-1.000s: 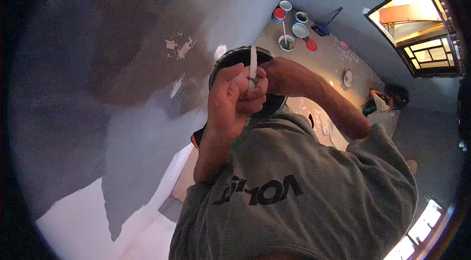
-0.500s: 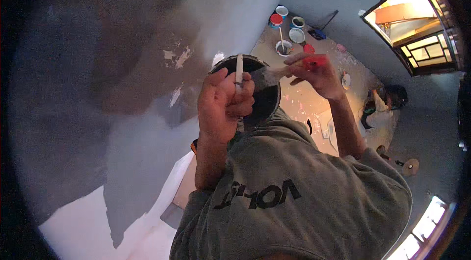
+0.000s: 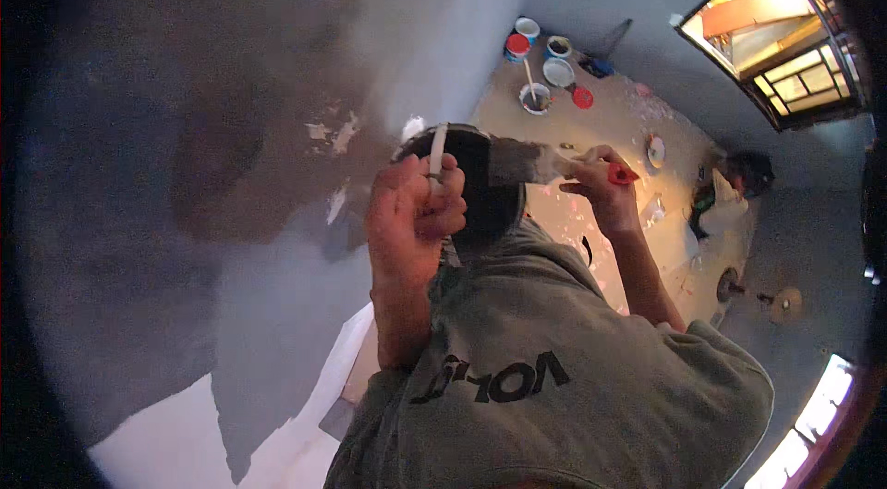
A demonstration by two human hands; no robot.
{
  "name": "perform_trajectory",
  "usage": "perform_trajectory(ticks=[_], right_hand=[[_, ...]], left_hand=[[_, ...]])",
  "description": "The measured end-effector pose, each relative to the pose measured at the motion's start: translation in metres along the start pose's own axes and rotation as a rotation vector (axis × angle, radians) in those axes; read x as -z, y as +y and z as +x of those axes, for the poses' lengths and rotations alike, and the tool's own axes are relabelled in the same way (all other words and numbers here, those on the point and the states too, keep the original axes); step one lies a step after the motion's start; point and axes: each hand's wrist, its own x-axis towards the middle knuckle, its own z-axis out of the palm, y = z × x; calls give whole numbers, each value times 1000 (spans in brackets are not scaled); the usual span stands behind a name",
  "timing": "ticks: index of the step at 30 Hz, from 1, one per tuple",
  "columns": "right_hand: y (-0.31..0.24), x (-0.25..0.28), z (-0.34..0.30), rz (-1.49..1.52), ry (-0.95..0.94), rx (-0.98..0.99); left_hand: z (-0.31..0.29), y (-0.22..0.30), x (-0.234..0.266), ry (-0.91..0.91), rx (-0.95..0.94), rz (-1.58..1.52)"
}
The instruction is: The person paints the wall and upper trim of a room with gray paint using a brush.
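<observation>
My left hand (image 3: 420, 203) is closed around the pale strip-like handle (image 3: 437, 149) of a black bucket (image 3: 480, 212), which hangs in front of my chest. To its right, my right hand (image 3: 605, 189) grips a wide flat paintbrush (image 3: 519, 163) with a red handle end that shows behind the fingers. The brush's dark grey end lies over the bucket's opening; whether it touches the rim I cannot tell. What is inside the bucket is too dark to make out.
A wall (image 3: 268, 73) with dark and light grey patches rises on the left. Across the floor stand several paint buckets (image 3: 558, 73), one with a stick in it, near a red lid (image 3: 581, 97). A window (image 3: 771, 36) is at upper right, with a dark heap (image 3: 730, 189) below it.
My right hand has moved down and slightly right, and the brush now lies level across the bucket's right side. My left hand and the bucket have shifted slightly left in view.
</observation>
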Motion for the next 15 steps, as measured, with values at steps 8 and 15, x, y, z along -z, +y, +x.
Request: perform_trajectory(ticks=[8,15], right_hand=[[-2,-62,112,433,36,144],[-30,-180,269,384,-61,514]], left_hand=[[-10,14,4,64,-112,-45],[-21,29,4,186,-240,-41]])
